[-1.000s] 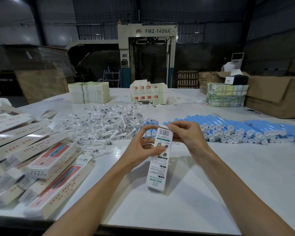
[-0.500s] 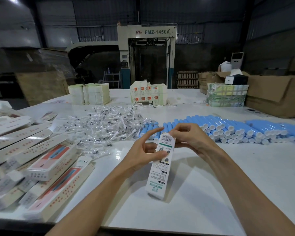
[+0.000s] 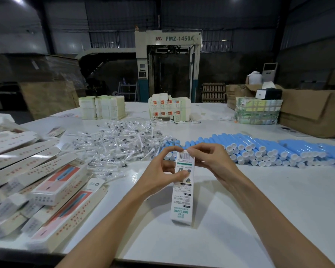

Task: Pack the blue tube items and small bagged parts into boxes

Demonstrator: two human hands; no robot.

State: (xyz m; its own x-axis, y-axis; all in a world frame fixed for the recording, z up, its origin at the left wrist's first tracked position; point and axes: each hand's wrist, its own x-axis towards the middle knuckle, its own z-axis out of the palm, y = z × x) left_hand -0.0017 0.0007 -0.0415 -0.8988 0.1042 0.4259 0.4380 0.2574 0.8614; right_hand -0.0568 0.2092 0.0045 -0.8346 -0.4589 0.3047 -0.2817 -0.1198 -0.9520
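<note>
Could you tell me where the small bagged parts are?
Head view: bagged parts heaped left of centre on the table, between boxes and blue tubes.

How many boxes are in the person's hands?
1: the white box, standing on end on the table, left hand gripping its upper part, right hand pinching its top flap. Other boxes lie untouched at left.

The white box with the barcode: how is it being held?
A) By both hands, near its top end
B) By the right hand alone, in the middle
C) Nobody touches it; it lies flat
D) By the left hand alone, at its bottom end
A: the left hand grips the upper part of the white box with its thumb on the front, while the right hand pinches the top edge by the barcode.
</note>
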